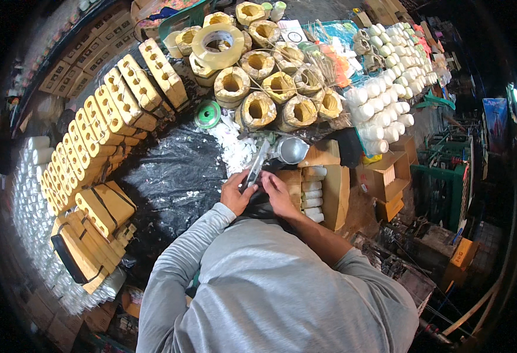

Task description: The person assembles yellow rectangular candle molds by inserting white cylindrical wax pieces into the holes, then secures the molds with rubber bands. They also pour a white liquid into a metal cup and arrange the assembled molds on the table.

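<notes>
Two bare hands meet in my view. The left hand (238, 193) is closed around a slim grey blade-like tool (258, 159), which points up and away from the grip, its lower end hidden by fingers. I cannot tell whether the right hand (277, 193), curled just beside it, holds anything; its fingertips blur. Beyond the grip sits a round metal cup (292, 150); right of it, white cylinders (312, 195) are partly cut off by cardboard flaps (335, 197).
</notes>
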`<state>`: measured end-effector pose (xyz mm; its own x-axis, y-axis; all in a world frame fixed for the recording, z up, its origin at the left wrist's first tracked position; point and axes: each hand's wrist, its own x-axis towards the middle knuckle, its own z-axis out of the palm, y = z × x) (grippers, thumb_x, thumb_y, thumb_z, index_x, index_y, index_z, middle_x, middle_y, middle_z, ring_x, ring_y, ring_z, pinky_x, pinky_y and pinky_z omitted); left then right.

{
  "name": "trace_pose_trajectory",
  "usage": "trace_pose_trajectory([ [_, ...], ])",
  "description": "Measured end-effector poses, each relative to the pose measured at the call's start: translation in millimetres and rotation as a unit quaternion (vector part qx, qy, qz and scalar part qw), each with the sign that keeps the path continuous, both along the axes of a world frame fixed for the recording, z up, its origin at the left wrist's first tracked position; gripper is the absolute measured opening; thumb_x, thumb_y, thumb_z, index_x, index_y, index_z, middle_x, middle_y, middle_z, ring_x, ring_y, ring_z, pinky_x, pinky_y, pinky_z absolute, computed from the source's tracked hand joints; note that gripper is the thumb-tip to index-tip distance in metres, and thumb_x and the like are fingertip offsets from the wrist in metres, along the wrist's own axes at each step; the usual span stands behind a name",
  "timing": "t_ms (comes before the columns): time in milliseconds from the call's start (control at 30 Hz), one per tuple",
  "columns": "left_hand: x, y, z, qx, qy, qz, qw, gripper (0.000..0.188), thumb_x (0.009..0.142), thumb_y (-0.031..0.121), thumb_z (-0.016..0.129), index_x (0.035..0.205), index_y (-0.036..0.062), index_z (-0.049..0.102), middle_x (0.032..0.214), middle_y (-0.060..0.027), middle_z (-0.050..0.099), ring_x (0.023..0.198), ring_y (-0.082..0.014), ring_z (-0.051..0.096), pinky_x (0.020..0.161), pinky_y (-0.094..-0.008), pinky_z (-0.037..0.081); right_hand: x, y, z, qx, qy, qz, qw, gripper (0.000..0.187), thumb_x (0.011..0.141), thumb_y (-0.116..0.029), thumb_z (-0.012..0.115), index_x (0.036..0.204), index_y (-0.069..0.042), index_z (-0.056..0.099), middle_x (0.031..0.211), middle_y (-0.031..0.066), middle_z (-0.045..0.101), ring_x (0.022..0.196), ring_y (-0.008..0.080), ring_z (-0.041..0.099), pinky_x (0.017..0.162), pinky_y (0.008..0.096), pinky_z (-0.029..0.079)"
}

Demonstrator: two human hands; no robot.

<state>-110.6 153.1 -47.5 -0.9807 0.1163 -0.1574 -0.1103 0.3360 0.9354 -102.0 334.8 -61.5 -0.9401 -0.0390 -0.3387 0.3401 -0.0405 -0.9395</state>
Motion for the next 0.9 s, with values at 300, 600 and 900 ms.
trace_pose_trajectory([
  [300,17.4,-27.3,32.9,0.093,0.029,-0.088,0.991,0.055,0.086,0.011,0.083,0.138,0.0012,0.066,0.11,-0.0149,0.074,0.093,-0.023,0.075,0.083,-0.0338,0.06,-1.0,13.2,64.1,-0.246,-0.039,-0.215,0.944,0.024,0.114,-0.031,0.051,0.114,-0.009,0.06,0.086,0.0011,0.06,0.064,0.0099,0.056,0.057,0.032,0.049],
  [600,65.2,-104.1,9.3,-0.026,-0.074,-0.048,0.996,0.05,0.088,0.017,0.084,0.133,-0.0009,0.069,0.103,-0.0132,0.074,0.086,-0.0188,0.072,0.08,-0.0315,0.059,-51.2,158.5,17.1,0.465,0.08,-0.015,0.882,0.041,0.096,-0.01,0.065,0.136,0.0,0.06,0.093,0.0176,0.072,0.086,0.039,0.07,0.077,0.0468,0.056],
  [900,90.8,-121.0,18.8,-0.046,-0.074,0.028,0.996,0.05,0.087,0.016,0.084,0.132,0.0026,0.069,0.103,-0.0126,0.073,0.088,-0.0205,0.072,0.081,-0.0339,0.059,-156.4,174.5,-61.4,0.355,0.028,0.004,0.934,0.031,0.085,-0.008,0.071,0.114,0.0,0.073,0.116,0.0266,0.072,0.109,0.0427,0.068,0.099,0.0473,0.055],
])
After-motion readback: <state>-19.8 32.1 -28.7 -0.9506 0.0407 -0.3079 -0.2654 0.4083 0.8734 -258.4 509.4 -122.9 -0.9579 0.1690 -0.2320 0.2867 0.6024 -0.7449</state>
